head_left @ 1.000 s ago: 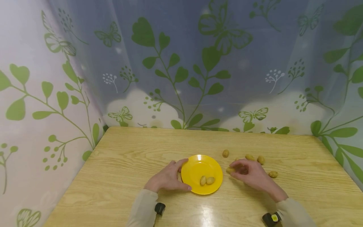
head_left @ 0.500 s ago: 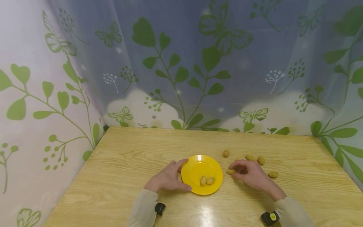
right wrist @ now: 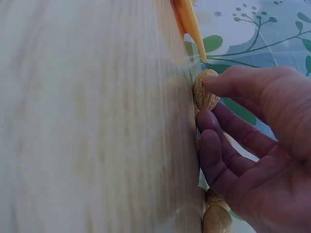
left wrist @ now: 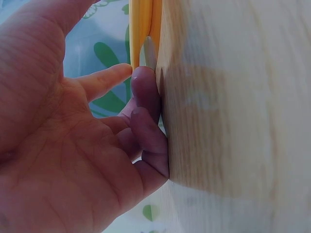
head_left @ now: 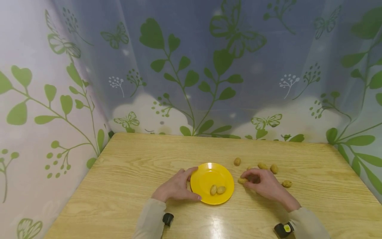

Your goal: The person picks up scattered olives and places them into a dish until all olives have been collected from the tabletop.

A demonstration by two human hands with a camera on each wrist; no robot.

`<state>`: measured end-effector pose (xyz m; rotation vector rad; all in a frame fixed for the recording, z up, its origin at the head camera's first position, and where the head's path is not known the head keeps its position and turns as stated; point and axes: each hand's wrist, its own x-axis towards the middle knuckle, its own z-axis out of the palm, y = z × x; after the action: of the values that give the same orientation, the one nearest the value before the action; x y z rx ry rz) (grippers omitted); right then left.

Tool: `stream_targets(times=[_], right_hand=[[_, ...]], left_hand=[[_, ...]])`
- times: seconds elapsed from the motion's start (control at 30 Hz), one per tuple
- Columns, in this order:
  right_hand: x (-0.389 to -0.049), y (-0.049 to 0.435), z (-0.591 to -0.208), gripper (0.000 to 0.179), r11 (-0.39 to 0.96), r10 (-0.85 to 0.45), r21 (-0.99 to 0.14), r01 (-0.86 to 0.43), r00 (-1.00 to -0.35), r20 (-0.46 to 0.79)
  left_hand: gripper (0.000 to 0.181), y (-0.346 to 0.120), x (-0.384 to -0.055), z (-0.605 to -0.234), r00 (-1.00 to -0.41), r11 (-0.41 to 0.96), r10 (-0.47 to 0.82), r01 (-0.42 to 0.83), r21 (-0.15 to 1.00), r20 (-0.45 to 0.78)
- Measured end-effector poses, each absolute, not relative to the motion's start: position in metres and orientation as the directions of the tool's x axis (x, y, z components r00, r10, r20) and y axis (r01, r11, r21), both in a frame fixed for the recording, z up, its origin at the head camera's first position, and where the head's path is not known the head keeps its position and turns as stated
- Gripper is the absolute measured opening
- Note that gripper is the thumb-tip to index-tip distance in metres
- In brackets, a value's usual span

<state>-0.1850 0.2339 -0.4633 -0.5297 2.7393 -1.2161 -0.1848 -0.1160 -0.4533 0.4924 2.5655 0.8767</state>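
Observation:
A round yellow plate [head_left: 204, 176] lies on the table, with two walnuts [head_left: 221, 190] near its front. My left hand [head_left: 176, 187] holds the plate by its left side, the thumb at the front rim and the index finger at the back. In the left wrist view the other fingers [left wrist: 148, 128] bend down at the tabletop beside the plate's edge. Right of the plate, my right hand [head_left: 265, 184] pinches a brown walnut [right wrist: 206, 90] with a wrinkled shell. That walnut is close over the wood, and part of it is hidden by the fingers.
Several more walnuts lie around the right hand: one behind the plate's right side [head_left: 237, 161], a pair farther back [head_left: 274, 168], one to the right [head_left: 287, 183]. A patterned curtain [head_left: 191, 83] borders the wooden table [head_left: 134, 159] at the back and sides.
The right thumb and fingers have drawn together on the walnut beside the plate. The left hand and the plate stay where they were.

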Motion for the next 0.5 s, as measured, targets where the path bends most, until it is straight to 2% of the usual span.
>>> stream_targets(times=[0.5], right_hand=[[-0.1838, 0.2353, -0.4657, 0.02, 0.628, -0.33, -0.732, -0.263, -0.942, 0.055]], left_hand=[[0.106, -0.1154, -0.1841, -0.4505, -0.864, 0.743, 0.436, 0.189, 0.642, -0.251]])
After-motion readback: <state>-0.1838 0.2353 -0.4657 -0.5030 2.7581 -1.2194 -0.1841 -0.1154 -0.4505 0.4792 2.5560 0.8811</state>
